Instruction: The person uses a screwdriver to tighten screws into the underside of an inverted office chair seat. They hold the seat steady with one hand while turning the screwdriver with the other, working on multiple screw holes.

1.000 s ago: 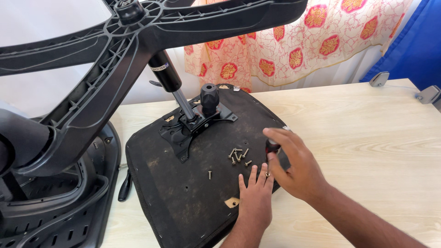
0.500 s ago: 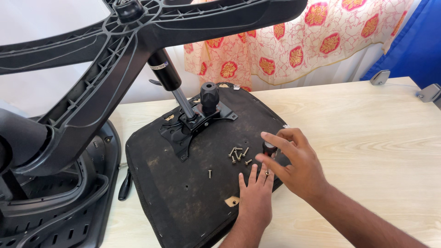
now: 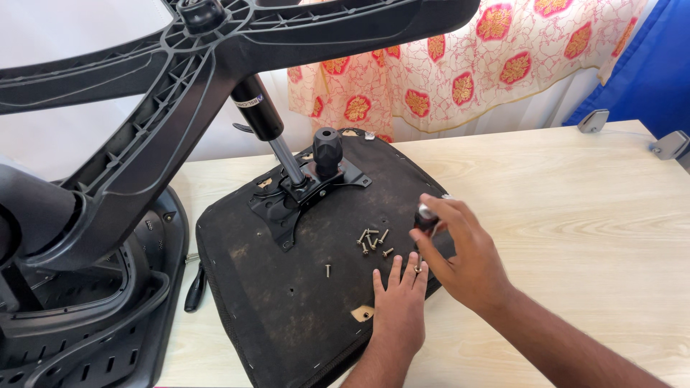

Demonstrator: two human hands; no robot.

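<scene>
Your left hand (image 3: 399,305) lies flat, open, steadying the seat base (image 3: 287,302); right hand (image 3: 460,251) pinches a dark knob (image 3: 425,218) beside loose screws (image 3: 372,241).

Seat underside (image 3: 302,287) was black; screws (image 3: 372,241) brassy; bench (image 3: 575,215) pale wood-grain; curtain (image 3: 467,65) cream with red-orange floral medallions.

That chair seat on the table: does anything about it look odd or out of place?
Yes. The chair seat lies upside down on the table, its wheel base sticking up. Loose screws are scattered on it, one apart.
</scene>
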